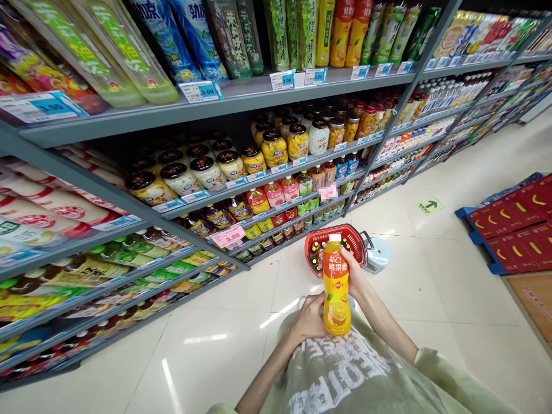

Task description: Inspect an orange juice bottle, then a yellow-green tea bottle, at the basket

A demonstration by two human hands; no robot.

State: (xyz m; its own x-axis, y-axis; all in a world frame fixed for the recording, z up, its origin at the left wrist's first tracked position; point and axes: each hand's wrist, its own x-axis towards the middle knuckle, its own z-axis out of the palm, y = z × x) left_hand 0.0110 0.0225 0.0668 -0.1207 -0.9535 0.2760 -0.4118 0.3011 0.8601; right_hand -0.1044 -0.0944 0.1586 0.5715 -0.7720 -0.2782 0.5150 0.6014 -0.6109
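An orange juice bottle with a white cap stands upright in front of my body, its label facing me. My left hand is closed around its lower left side. Higher up, my right hand grips it from the right, with fingers partly hidden behind the bottle. Beyond the bottle, a red shopping basket sits on the floor, holding several small dark bottles. The bottle covers part of the basket.
Shelves of drinks and jars run along the left and into the distance. A light blue plastic object is beside the basket. On the right, red cartons rest on a blue pallet. A green arrow sign marks the tiled floor.
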